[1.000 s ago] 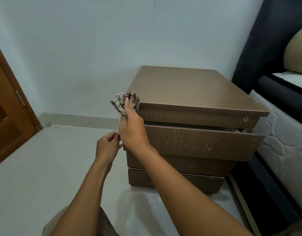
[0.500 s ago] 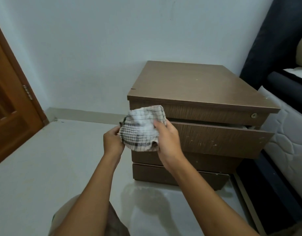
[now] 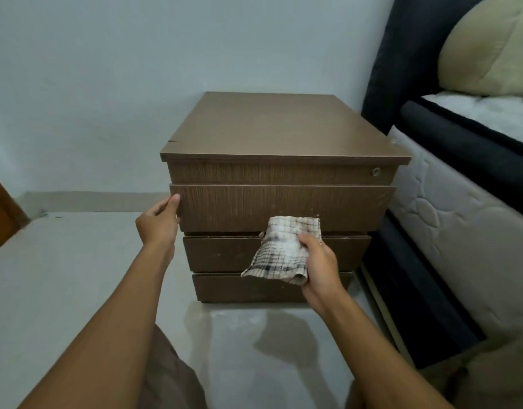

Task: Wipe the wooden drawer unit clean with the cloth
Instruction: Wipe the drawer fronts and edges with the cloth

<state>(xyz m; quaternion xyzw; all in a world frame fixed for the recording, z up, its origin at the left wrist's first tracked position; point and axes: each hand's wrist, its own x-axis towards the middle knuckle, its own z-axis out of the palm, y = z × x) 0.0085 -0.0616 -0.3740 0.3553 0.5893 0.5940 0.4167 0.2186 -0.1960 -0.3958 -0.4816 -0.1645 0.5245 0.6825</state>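
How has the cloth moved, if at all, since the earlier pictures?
Yes. From the drawer unit's top left corner, the cloth moved down and rightward, to its front.

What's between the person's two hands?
In the head view, only drawer fronts of the wooden drawer unit lie between the left hand and the cloth gripped by the right hand.

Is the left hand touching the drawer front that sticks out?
Touching. The head view shows the left hand with its thumb pressed on the left edge of the protruding drawer front; no gap is visible.
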